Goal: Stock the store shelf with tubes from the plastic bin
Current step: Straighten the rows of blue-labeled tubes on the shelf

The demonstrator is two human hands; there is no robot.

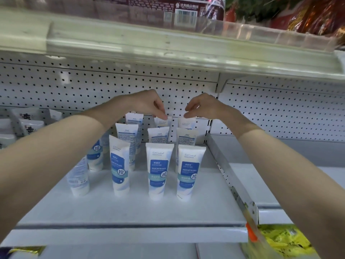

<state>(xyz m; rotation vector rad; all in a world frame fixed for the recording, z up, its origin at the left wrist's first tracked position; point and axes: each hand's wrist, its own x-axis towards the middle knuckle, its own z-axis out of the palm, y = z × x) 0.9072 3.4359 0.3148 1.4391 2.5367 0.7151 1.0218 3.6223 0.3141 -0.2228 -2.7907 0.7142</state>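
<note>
View down onto a white shelf [130,208] backed by pegboard [74,86]. A dozen or so white-and-blue tubes [160,169] standing cap-down in rough rows from the pegboard forward, leaving the front strip of shelf bare. Bin out of view. Both bare arms stretched in above the front rows. Left hand [149,105] curled, thumb and fingertips drawn together at the top edge of the back middle tube [162,122]. Right hand [202,107] curled the same way at the top edge of the back right tube [186,123]. Impossible to tell whether pinching those edges or only touching them. Probably setting or squaring up the back row. Risks from here: brushing the tall, narrow-footed front tubes with a wrist or forearm on the way out and starting a domino fall; letting go of a back tube while tilted, so toppling it onto its neighbour; nudging the right-hand column against the metal divider [222,161].
</note>
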